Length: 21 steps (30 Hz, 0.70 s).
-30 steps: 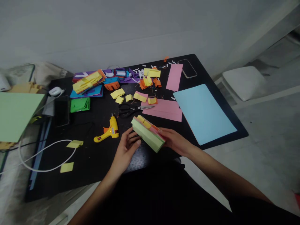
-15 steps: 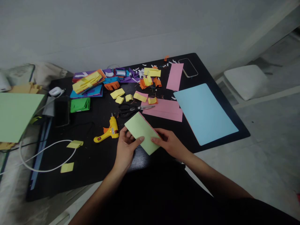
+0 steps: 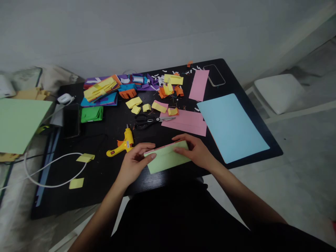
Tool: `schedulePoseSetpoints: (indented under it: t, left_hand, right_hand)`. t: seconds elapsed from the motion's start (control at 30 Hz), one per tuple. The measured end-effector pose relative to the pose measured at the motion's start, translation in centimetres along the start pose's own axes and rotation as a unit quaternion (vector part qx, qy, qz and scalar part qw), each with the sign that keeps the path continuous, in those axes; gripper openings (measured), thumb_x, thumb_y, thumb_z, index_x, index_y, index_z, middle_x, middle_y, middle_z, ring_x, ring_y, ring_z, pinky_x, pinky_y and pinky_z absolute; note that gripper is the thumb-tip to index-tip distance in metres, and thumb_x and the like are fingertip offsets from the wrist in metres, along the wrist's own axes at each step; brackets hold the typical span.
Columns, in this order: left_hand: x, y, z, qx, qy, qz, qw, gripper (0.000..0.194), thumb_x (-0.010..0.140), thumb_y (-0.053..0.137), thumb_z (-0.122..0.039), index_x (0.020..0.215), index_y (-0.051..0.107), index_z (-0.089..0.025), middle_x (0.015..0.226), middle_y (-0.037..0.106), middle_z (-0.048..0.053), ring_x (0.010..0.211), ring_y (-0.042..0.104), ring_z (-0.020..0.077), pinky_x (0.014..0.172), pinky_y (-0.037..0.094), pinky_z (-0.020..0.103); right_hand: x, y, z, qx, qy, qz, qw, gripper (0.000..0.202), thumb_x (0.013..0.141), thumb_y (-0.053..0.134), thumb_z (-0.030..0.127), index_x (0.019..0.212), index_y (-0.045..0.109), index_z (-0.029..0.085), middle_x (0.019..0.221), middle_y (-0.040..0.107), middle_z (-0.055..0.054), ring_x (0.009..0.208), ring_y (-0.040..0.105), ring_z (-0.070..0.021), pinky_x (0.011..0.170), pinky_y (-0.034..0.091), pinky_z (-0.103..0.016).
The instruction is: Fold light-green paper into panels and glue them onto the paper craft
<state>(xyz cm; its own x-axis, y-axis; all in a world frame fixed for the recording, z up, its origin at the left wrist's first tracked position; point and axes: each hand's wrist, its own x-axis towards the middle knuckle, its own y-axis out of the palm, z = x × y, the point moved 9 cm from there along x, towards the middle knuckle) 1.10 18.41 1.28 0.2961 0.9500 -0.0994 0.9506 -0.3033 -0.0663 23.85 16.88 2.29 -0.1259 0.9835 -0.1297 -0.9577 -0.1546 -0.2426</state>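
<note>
A light green paper piece [image 3: 168, 158], with a pink edge showing along its far side, is held low over the front of the black table. My left hand [image 3: 135, 162] grips its left end, thumb on top and fingers behind. At the right end my right hand [image 3: 194, 150] pinches it the same way. Just beyond my left hand lies a yellow glue gun [image 3: 124, 142]. Black-handled scissors [image 3: 149, 120] rest partly on a pink sheet [image 3: 186, 122] farther back.
A light blue sheet [image 3: 232, 129] covers the table's right side. Folded coloured papers [image 3: 101, 89] and scraps line the back. Two phones, a white cable [image 3: 55, 186], a green pack [image 3: 91, 114] and small yellow pieces lie around. A white stool [image 3: 279, 92] stands right.
The green paper has turned from a diagonal tilt to lie nearly level lengthwise between my hands. My left hand has shifted slightly left, and the view has moved a little.
</note>
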Motion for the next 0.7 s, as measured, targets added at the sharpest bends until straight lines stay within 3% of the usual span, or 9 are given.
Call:
schedulePoseSetpoints:
  t: [0.1,0.4,0.7]
  left_hand:
    - [-0.3,-0.3,-0.1,0.036,0.030,-0.034,0.998,0.013,0.086,0.082,-0.033,0.096,0.081,-0.025,0.114,0.078,0.007,0.099,0.074,0.0203,0.079,0.060,0.030]
    - [-1.3,-0.3,-1.6,0.163,0.086,-0.057,0.981,0.015,0.092,0.078,-0.031,0.106,0.083,-0.030,0.127,0.075,0.007,0.103,0.072,0.0208,0.066,0.051,0.027]
    - [-1.1,0.2,-1.8,0.160,0.125,-0.048,0.978,0.010,0.093,0.077,-0.022,0.101,0.081,-0.027,0.123,0.074,0.006,0.114,0.072,0.0219,0.091,0.060,0.036]
  right_hand:
    - [-0.3,0.6,-0.5,0.003,-0.012,0.010,1.000,0.029,0.089,0.077,0.029,0.118,0.074,0.029,0.120,0.077,-0.004,0.108,0.073,-0.0240,0.091,0.058,-0.041]
    - [-0.8,0.4,-0.4,0.008,-0.052,-0.026,0.998,0.018,0.091,0.076,0.030,0.109,0.080,0.031,0.127,0.072,-0.005,0.118,0.070,-0.0249,0.089,0.060,-0.038]
    - [-1.0,0.4,-1.1,0.056,-0.050,-0.030,0.997,0.022,0.084,0.078,0.018,0.102,0.079,0.031,0.124,0.071,-0.003,0.116,0.069,-0.0223,0.091,0.055,-0.036]
